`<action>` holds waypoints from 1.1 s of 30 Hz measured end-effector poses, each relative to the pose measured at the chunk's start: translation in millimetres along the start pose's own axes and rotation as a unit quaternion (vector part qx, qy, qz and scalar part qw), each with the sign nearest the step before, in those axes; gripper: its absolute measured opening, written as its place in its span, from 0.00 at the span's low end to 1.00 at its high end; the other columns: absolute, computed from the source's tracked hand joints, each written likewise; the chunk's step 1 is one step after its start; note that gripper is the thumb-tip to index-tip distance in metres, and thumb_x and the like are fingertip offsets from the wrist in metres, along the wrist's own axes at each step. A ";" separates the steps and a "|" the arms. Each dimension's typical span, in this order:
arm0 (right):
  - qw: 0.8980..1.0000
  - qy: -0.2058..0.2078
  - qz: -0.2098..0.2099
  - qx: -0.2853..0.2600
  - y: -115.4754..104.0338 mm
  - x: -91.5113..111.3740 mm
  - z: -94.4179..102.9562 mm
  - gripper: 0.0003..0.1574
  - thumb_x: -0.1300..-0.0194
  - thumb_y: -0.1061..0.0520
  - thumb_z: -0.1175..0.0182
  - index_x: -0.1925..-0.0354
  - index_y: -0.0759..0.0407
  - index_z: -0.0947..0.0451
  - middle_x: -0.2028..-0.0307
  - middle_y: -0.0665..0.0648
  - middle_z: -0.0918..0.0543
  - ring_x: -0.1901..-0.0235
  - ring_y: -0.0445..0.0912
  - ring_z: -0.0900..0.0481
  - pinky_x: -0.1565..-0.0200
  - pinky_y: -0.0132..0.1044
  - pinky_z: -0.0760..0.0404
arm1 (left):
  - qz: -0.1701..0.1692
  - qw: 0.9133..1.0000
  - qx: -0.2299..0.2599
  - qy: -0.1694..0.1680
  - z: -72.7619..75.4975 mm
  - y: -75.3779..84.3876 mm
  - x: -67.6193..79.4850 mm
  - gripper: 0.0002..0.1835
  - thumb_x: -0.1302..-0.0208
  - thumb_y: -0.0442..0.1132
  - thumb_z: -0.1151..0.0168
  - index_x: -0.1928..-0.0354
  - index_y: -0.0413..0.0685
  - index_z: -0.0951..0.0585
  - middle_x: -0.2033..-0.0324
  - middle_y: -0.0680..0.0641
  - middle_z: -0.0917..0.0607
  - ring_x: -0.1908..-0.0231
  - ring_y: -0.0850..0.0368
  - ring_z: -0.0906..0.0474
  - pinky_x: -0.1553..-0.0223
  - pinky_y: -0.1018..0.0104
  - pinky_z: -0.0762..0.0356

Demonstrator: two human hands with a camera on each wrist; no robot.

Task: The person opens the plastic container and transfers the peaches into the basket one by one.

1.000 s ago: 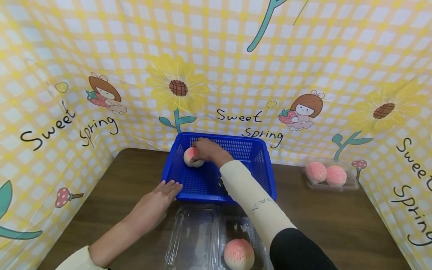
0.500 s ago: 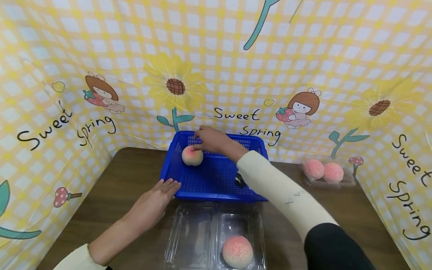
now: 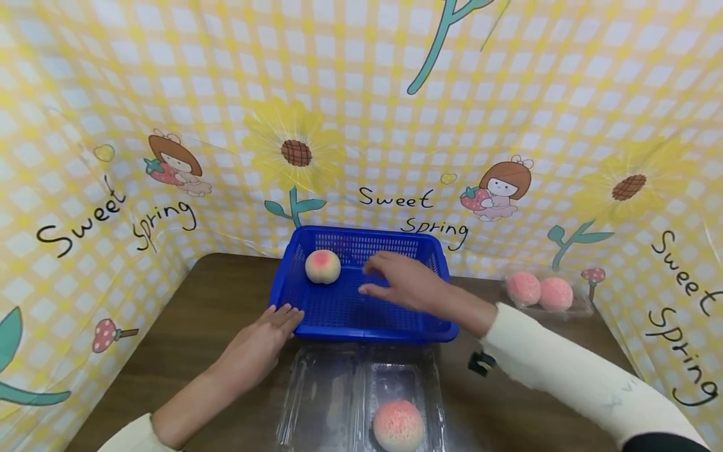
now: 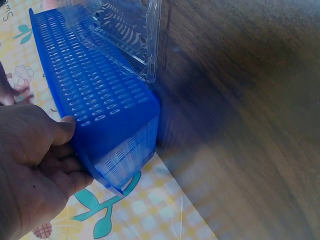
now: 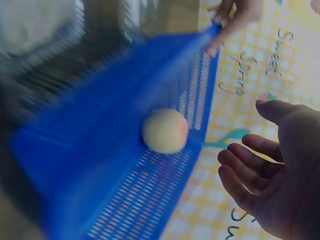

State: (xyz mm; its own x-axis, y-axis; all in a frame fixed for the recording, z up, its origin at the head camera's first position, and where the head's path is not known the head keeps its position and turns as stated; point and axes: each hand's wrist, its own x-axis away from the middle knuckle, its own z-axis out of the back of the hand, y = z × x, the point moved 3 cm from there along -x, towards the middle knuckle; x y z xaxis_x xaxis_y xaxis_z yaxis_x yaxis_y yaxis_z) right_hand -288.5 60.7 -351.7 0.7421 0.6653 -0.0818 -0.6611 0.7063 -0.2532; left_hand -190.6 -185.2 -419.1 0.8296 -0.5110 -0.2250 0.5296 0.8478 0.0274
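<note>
A blue plastic basket [image 3: 361, 333] with slotted sides stands at the middle of the table. My left hand [image 3: 265, 342] grips its rim at the near left corner, thumb against the outside wall in the left wrist view. Inside, a cream peach [image 3: 322, 268] with a pink top sits near the back left. To its right my right hand [image 3: 409, 282] hovers over the basket with fingers loosely bent and holding nothing. In front lies an opened clear plastic clamshell box [image 3: 322, 389]; another peach [image 3: 398, 425] sits in its right half.
At the back right, a clear box [image 3: 582, 306] holds two pink peaches [image 3: 556, 294]. A yellow checked cloth [image 3: 361, 125] with printed flowers rises behind and on both sides of the brown table [image 3: 486, 408]. A small black clip [image 3: 482, 362] shows by the right forearm.
My right hand has let go of the peach in the basket and drawn back to the right. The peach stays at the back left, and my left hand keeps its place on the rim.
</note>
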 end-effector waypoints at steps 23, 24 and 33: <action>0.992 0.042 0.122 -0.008 -33.5 148.1 -61.7 0.23 0.35 0.36 0.44 0.51 0.47 0.26 0.55 0.42 0.26 0.58 0.33 0.25 0.60 0.24 0.21 | 0.010 1.000 0.011 0.005 0.6 2.7 -1.9 0.23 0.40 0.23 0.41 0.41 0.37 0.23 0.43 0.38 0.20 0.38 0.44 0.27 0.35 0.49 0.33; 0.992 0.039 0.123 -0.002 -34.5 151.4 -64.4 0.25 0.36 0.34 0.44 0.49 0.48 0.26 0.54 0.43 0.26 0.55 0.34 0.26 0.57 0.26 0.21 | 0.009 1.000 0.010 0.007 0.6 2.6 -2.2 0.23 0.40 0.23 0.41 0.41 0.37 0.23 0.43 0.38 0.20 0.39 0.44 0.27 0.35 0.49 0.33; 0.992 -0.054 0.114 -0.003 -37.1 164.6 -83.7 0.41 0.36 0.30 0.48 0.36 0.54 0.32 0.41 0.51 0.27 0.42 0.46 0.27 0.47 0.42 0.19 | 0.014 1.000 0.019 0.009 -2.7 0.9 -0.8 0.24 0.42 0.22 0.40 0.42 0.37 0.23 0.44 0.38 0.20 0.39 0.43 0.26 0.35 0.49 0.33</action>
State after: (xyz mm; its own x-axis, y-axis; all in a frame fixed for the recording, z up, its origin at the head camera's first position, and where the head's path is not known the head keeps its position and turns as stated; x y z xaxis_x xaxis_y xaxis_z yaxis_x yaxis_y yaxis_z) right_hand -132.6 123.7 -436.4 0.5576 0.8294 -0.0342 -0.8089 0.5337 -0.2466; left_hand -191.2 -183.6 -421.5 0.8413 -0.4834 -0.2418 0.5121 0.8561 0.0701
